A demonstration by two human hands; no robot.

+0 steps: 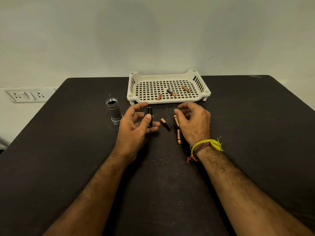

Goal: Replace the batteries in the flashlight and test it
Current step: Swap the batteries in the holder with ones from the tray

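Note:
My left hand (136, 126) grips a short black battery holder (148, 114) between thumb and fingers, just above the table. The grey flashlight body (113, 111) stands upright to its left, open end up. Between my hands a copper-and-black battery (165, 123) lies loose on the table. Two more batteries lie end to end, the upper battery (176, 120) and the lower battery (179, 136), partly under my right hand (194, 123). That hand hovers over them with fingers curled apart and holds nothing.
A white perforated tray (167, 101) stands behind my hands and holds three batteries (171, 92). The black table (68, 150) reaches the wall. A wall socket plate (25, 95) is at the far left. A yellow thread band (207, 145) circles my right wrist.

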